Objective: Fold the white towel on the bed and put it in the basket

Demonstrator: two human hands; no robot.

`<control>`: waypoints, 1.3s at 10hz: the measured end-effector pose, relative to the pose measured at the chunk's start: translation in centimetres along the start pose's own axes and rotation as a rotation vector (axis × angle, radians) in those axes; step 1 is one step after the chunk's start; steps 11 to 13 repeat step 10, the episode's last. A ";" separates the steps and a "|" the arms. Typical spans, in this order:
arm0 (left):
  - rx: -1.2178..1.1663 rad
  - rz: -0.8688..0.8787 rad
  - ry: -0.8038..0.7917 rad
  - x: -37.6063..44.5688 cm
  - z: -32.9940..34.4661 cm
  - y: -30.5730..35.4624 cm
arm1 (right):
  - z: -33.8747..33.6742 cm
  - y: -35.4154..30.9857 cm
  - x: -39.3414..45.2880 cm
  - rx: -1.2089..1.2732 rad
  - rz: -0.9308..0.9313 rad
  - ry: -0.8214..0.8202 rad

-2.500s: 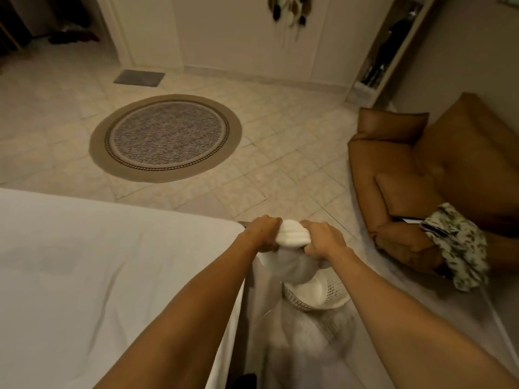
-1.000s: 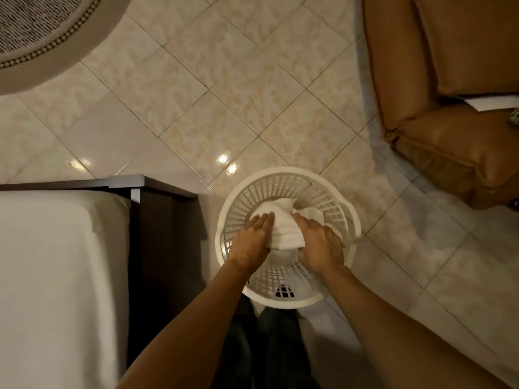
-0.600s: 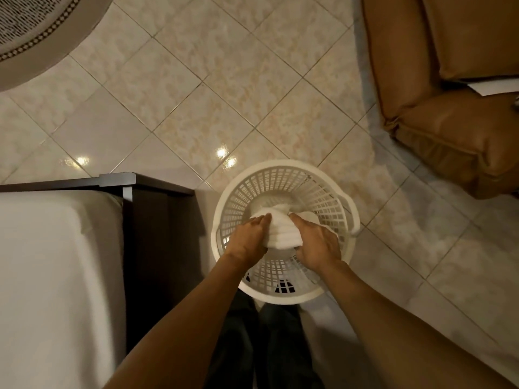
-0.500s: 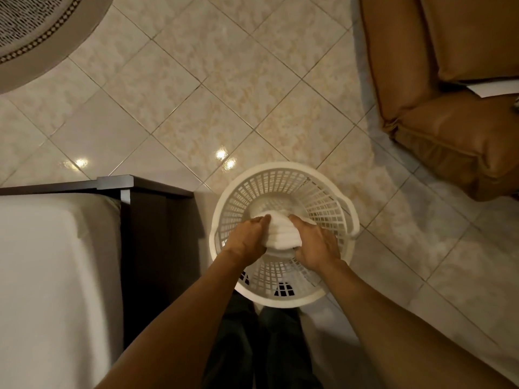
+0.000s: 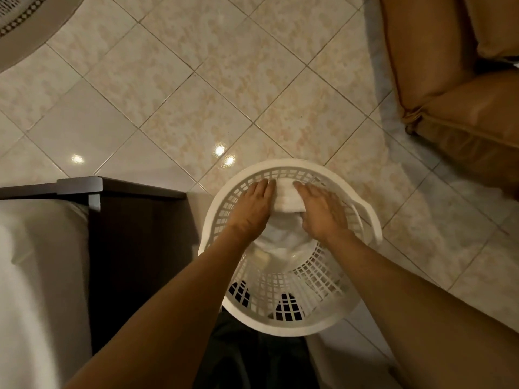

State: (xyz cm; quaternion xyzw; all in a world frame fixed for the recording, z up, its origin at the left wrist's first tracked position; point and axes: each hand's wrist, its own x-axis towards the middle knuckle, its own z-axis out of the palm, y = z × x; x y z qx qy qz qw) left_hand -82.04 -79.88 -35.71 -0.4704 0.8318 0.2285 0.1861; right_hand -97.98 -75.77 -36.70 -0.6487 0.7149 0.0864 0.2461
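Note:
The folded white towel (image 5: 287, 195) sits inside the round white lattice basket (image 5: 295, 327), against its far wall. My left hand (image 5: 252, 204) lies along the towel's left side and my right hand (image 5: 320, 210) along its right side. The fingers of both are stretched out straight and press the towel between them. More white cloth (image 5: 280, 240) lies lower in the basket under my wrists. My thumbs are hidden.
The basket stands on beige floor tiles beside the dark wooden bed frame (image 5: 134, 248). The white-sheeted bed (image 5: 36, 276) fills the left. A brown leather cushion seat (image 5: 463, 122) is at the right, and a round rug's edge (image 5: 31, 26) at top left.
Both hands carried the towel from above the bed corner down into the basket. Their fingers have gone from curled around the towel to straight, and the towel now lies against the far wall.

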 end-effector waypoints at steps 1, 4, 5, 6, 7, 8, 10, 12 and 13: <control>0.114 0.009 0.112 -0.1 1.2 0.2 | 0.5 0.1 0.1 -0.125 -0.018 0.125; 0.170 0.009 0.161 -3.3 4.4 1.7 | 4.0 -0.9 -4.2 -0.074 0.030 0.123; 0.176 0.024 0.085 -1.6 3.6 1.4 | 3.8 -0.7 -3.1 -0.050 0.026 0.064; 0.191 0.043 0.008 -0.4 2.6 0.7 | 2.9 -0.6 -1.9 -0.047 0.021 -0.018; 0.190 0.062 -0.091 -0.2 1.4 0.4 | 1.9 -0.5 -1.5 -0.047 0.030 -0.093; 0.150 0.041 -0.090 -1.1 0.1 0.7 | 0.3 -0.6 -2.4 -0.033 0.051 -0.116; 0.093 -0.013 -0.124 -4.7 -3.8 1.9 | -4.0 -0.9 -5.7 -0.017 0.082 -0.113; 0.093 -0.013 -0.124 -4.7 -3.8 1.9 | -4.0 -0.9 -5.7 -0.017 0.082 -0.113; 0.093 -0.013 -0.124 -4.7 -3.8 1.9 | -4.0 -0.9 -5.7 -0.017 0.082 -0.113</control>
